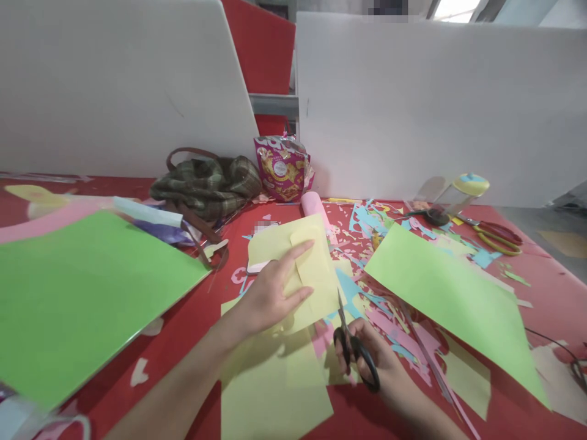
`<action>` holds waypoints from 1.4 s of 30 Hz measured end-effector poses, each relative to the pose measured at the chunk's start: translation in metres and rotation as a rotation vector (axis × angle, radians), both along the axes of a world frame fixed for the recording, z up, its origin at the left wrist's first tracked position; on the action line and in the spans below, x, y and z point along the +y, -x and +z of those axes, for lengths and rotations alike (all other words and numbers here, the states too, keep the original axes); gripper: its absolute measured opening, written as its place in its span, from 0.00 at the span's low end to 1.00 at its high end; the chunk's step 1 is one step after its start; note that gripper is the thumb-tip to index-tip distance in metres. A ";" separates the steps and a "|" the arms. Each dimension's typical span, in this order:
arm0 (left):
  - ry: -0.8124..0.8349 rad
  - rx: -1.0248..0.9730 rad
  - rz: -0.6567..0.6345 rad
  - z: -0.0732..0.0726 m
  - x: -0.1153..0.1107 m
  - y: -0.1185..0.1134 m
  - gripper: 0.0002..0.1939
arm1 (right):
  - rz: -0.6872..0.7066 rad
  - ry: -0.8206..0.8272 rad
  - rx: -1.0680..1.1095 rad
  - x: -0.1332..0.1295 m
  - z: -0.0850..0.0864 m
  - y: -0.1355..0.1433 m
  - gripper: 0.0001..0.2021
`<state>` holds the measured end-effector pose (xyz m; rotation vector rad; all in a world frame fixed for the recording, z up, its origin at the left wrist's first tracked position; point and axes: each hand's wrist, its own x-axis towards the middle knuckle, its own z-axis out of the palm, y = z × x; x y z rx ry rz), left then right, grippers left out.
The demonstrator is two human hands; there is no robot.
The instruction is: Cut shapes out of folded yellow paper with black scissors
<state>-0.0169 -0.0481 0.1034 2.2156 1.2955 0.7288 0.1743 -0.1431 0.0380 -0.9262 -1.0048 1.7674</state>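
My left hand [275,293] grips a pale yellow paper [316,269] that has a folded or layered piece on it, thumb and forefinger lying across its face. Black-handled scissors [353,357] sit in my right hand [373,348], its fingers through the loops. The blades point up and touch or nearly touch the paper's lower right edge; I cannot tell whether they are cutting. Below the hands lie larger pale yellow sheets [275,391] on the red tabletop [183,366].
Bright green sheets lie left [92,293] and right [463,305]. Paper scraps [367,220] cover the middle. Farther back are a plaid bag [206,183], a purple snack bag [282,168], a pink paper roll [315,208], a yellow-lidded jar [458,195] and red-yellow-handled scissors [499,237].
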 end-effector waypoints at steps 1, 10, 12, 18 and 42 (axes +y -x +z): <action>0.004 0.002 -0.003 0.000 0.000 0.000 0.30 | 0.000 0.001 -0.002 0.000 0.000 0.000 0.19; 0.013 0.037 -0.036 0.002 0.002 0.003 0.29 | -0.012 0.036 0.009 0.002 0.002 0.002 0.19; 0.018 0.050 -0.051 0.002 0.003 0.003 0.29 | -0.015 0.029 0.005 0.002 0.002 0.002 0.19; 0.013 0.024 -0.026 0.001 0.002 0.002 0.29 | -0.022 0.041 0.009 0.002 0.001 0.003 0.18; 0.009 0.014 -0.019 0.001 0.002 0.001 0.29 | -0.076 0.079 0.004 0.002 0.002 0.005 0.18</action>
